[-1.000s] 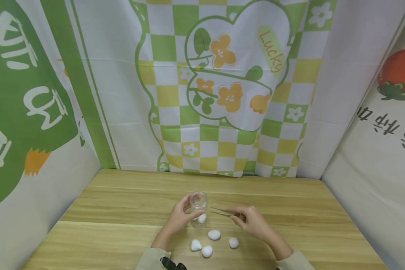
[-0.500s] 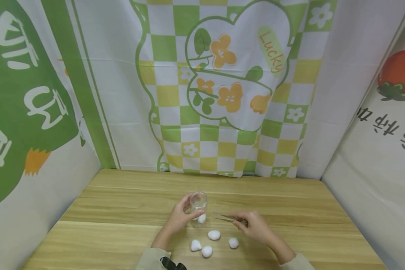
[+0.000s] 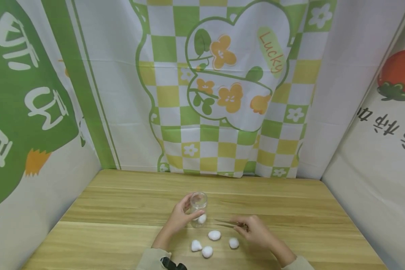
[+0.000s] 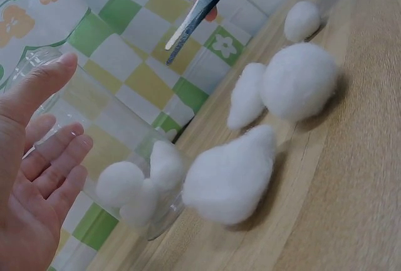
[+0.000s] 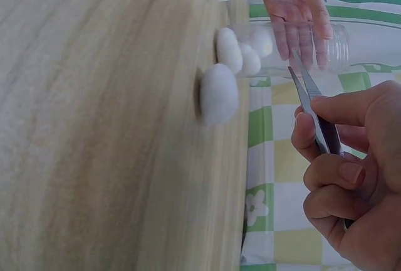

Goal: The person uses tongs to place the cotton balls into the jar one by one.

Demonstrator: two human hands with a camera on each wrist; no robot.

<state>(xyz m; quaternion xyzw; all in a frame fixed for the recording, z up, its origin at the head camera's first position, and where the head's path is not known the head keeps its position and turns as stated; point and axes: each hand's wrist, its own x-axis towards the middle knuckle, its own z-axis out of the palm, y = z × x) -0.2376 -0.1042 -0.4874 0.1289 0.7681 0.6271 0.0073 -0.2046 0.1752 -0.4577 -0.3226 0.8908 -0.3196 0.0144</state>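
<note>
Grainy wood table (image 3: 121, 210), clear glass jar (image 3: 198, 208), fluffy cotton balls (image 3: 214, 235), steel tweezers (image 3: 227, 224)

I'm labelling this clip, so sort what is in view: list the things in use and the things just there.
In use:
left hand holding the glass jar, cotton inside
right hand pinching the tweezers
four loose cotton balls on the table

Just there:
flower-print cloth backdrop
side banners

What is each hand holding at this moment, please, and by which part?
The right hand pinches the tweezers near their rear end; the left hand grips the glass jar round its side.
</note>
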